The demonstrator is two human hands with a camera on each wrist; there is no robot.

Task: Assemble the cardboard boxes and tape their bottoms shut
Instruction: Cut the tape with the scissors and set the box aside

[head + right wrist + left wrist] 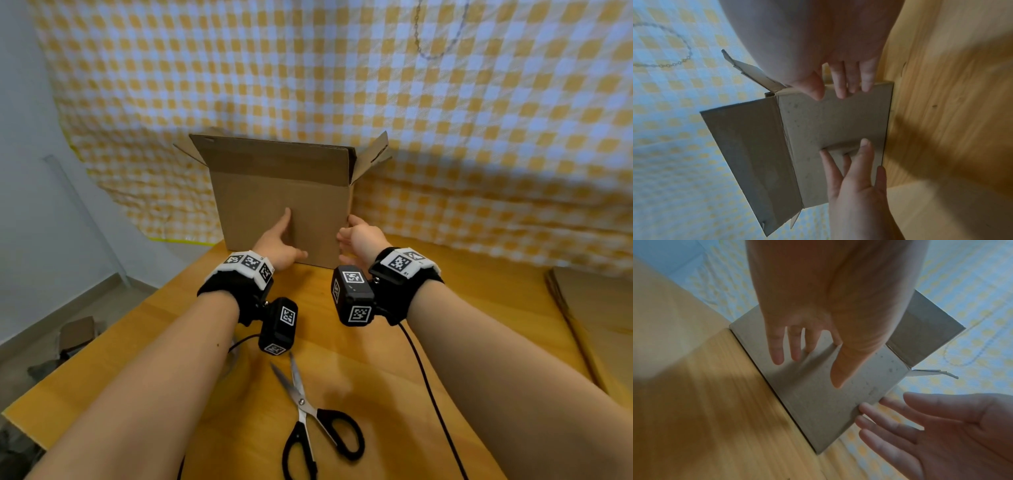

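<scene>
Brown cardboard box [284, 205] upright at the far end of a wooden table [462, 325], top flaps raised and splayed outward, back close to a yellow-and-white checked cloth [445, 120] hung behind. Left hand [279, 245] laid flat against the near face of the box, fingers straight and spread, gripping nothing; fingertips touching the cardboard in the right wrist view [857, 170]. Right hand [359, 236] at the near right vertical edge of the box, fingers extended and relaxed, tips at or just touching the corner, not curled round it; seen palm-open in the left wrist view [941, 431]. Box bottom resting on the table surface; whether taped cannot be told.

Black-handled scissors [308, 421] lying on the table near the body, blades slightly parted and pointing toward the box, well apart from both hands. Stack of flattened cardboard [589, 308] at the right edge of the table. Black cables [428, 387] trailing from the wrist cameras across the wood. Thin chain [435, 41] hanging in a loop against the cloth, upper right.
</scene>
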